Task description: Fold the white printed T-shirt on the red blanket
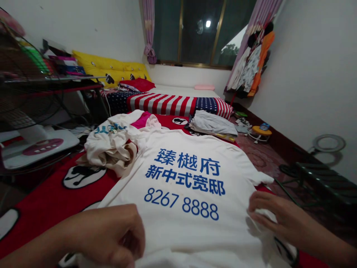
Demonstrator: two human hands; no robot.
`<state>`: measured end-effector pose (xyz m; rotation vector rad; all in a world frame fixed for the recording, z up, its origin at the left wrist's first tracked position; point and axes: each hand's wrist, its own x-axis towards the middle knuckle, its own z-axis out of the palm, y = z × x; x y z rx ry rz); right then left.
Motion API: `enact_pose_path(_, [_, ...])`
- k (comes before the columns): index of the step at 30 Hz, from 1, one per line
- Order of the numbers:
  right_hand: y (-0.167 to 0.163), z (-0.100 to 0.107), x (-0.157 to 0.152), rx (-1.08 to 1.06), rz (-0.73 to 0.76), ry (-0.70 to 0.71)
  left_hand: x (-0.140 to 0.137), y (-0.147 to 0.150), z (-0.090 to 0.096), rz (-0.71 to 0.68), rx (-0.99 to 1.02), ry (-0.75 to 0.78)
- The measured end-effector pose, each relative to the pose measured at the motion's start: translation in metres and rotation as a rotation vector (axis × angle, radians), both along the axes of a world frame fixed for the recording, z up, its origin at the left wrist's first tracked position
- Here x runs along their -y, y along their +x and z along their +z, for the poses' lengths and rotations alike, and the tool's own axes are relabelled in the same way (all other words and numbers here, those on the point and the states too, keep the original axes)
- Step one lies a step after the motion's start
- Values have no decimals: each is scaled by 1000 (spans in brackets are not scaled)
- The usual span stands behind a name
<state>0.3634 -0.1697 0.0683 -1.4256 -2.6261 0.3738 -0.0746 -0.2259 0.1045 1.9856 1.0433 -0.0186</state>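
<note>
A white T-shirt (181,230) with blue Chinese characters and a phone number lies spread out in front of me, collar end away. My left hand (119,232) is over its lower left side, fingers curled inward; whether cloth is between them is hidden. At the right edge of the shirt, my right hand (264,212) has its fingertips and thumb bent together on the fabric. Beyond the left side of the shirt sits a crumpled heap of cream clothes (111,145). A stack of folded grey clothes (213,123) rests past the collar.
Underneath is a red blanket (41,201) with black-and-white patches. A bed with a striped flag cover (164,104) stands beneath the window. On the left are a cluttered table (78,86) and a white fan base (41,149); a yellow stool (261,130) is at right.
</note>
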Motion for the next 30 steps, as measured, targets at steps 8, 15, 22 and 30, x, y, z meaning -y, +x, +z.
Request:
enact_pose_path(8, [8,-64,-64,134,-61,369,-93,13,-56,115,-153,601])
enact_pose_path(15, [-23,-60,-86,140,-140,379,-99,5,-73,135,-226,639])
enact_pose_path(22, [-117,-66,-86,-60,-12,335,-125,-22,-17,668,-251,1020])
enact_pose_path(30, [-113,-76,-85,-107,-54,351,-169,-31,-2,873,-743,926])
